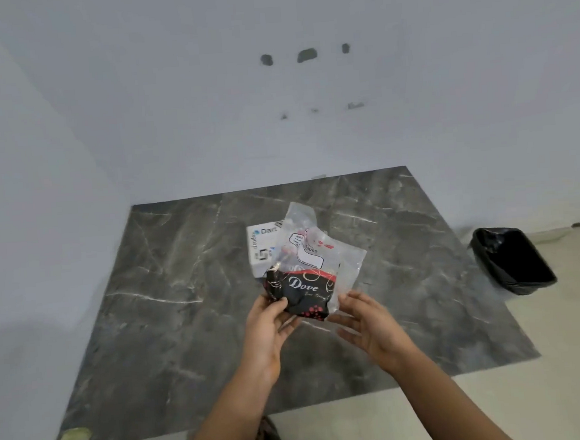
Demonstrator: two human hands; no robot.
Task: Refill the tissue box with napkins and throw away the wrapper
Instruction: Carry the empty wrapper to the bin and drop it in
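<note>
Near edge first: both forearms come in from the bottom over the dark grey marble-patterned table top (pixel 173 331).

Left hand (pixel 267 328) has thumb and fingers closed on the lower left corner of the crumpled clear plastic wrapper with the black and red "Dove" print (pixel 308 287). Wrapper is lifted off the slab, held at its near end only.

Right hand (pixel 366 321) is open, fingers spread and slightly curled, palm facing the wrapper's right edge. It looks just beside the plastic; contact or not, can't tell, there's motion blur there.

Wrapper's long axis runs away from the person, dark printed end near the hands, clear end rising far and slightly right. It looks flat and slack, so my read is it's emptied.

Behind it, partly covered by the clear end: white cardboard tissue box with blue lettering (pixel 263 245), sitting on the table. Can't see whether napkins are inside.

Key relation: black-lined rectangular waste bin (pixel 514 259) stands on the floor off the table's far right corner, well apart from the wrapper. Right hand is on the bin side; left has the grip. Likely next: transfer or bunch the wrapper, then carry right and away.
</note>
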